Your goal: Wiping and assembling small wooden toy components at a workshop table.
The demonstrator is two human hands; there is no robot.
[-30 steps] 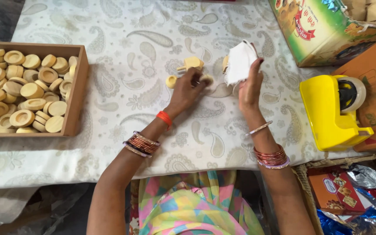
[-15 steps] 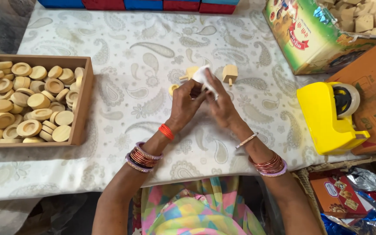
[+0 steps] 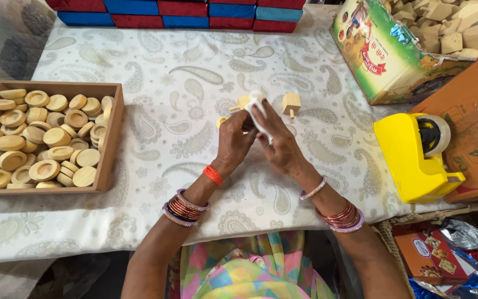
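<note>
Hands are meeting at frame centre over the paisley cloth: the left hand and right hand are both pinching a small white wrapper with fingers curled closed, a wooden piece poking out at its upper left. Another wooden piece is lying just right of them, a tray of wooden discs is sitting at far left, and a yellow tape dispenser is standing at right.

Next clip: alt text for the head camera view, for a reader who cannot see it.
Seen from above, a person's left hand and right hand meet over a paisley tablecloth, gripping a small white wrapped piece. A wooden tray of round wooden discs sits left, a yellow tape dispenser right, a small wooden part just beyond the hands.
</note>
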